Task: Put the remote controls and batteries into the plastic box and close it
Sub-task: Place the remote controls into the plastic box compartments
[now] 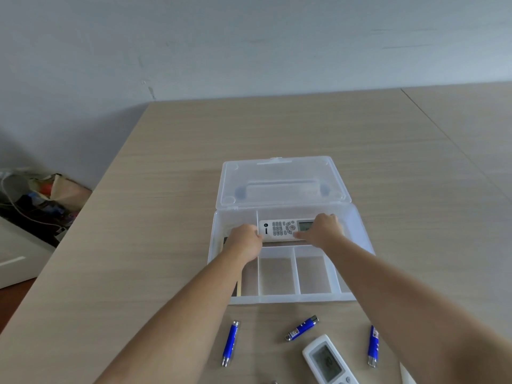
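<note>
A clear plastic box (279,299) stands on the table with its lid (282,181) tipped open at the back. A white remote control (279,230) lies across the box's rear compartment. My left hand (243,238) grips its left end and my right hand (324,230) covers its right end by the screen. A second white remote (327,361) lies on the table in front of the box. Three blue batteries lie near it: one at the left (230,343), one in the middle (302,328), one at the right (372,346) partly behind my right forearm.
The box's front row has several small compartments (277,275) divided by white walls. The wooden table (166,189) meets a grey wall at the back. Off the table's left edge sits clutter with bags and cables (36,200) on the floor.
</note>
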The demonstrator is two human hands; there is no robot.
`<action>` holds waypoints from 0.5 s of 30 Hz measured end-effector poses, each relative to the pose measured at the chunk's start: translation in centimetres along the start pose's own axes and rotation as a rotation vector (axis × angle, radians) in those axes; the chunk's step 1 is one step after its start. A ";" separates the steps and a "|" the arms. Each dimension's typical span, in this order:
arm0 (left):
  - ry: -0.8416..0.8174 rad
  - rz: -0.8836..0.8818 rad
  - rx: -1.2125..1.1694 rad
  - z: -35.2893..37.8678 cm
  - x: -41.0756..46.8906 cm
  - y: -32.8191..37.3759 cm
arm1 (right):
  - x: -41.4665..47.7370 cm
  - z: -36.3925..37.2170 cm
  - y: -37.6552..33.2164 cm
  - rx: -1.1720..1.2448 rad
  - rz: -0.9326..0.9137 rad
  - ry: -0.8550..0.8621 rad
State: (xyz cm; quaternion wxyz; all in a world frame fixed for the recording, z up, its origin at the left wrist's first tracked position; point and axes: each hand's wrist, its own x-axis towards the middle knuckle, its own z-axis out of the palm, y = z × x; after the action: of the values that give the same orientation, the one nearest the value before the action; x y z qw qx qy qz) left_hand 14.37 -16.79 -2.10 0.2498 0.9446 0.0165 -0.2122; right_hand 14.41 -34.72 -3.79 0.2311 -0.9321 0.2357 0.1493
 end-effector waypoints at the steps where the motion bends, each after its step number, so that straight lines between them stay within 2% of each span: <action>1: 0.062 0.024 0.063 -0.3 -0.6 0.2 | -0.3 -0.6 0.2 0.023 -0.022 0.028; 3: 0.247 0.155 0.154 -0.9 -1.9 1.1 | -1.0 -2.2 0.7 0.068 -0.076 0.123; 5: 0.335 0.406 0.142 -1.2 -3.9 2.7 | -2.2 -4.4 1.6 0.111 -0.100 0.251; 7: 0.267 0.618 0.186 -1.1 -6.2 4.5 | -3.5 -6.5 3.1 0.190 -0.099 0.370; 10: 0.128 0.779 0.272 0.7 -9.9 6.4 | -6.3 -8.6 6.3 0.237 -0.068 0.476; 12: 0.029 0.823 0.330 2.4 -11.8 6.9 | -8.2 -8.8 8.9 0.224 -0.022 0.486; 15: -0.199 0.809 0.526 5.2 -13.2 6.2 | -11.0 -7.2 13.4 0.169 0.077 0.403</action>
State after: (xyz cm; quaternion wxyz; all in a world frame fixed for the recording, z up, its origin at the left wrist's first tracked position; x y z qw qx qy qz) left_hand 1.16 -23.69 2.15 0.0657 0.8815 -0.4296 -0.1844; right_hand -0.48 -44.72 1.78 0.2508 -0.9107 0.3243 -0.0516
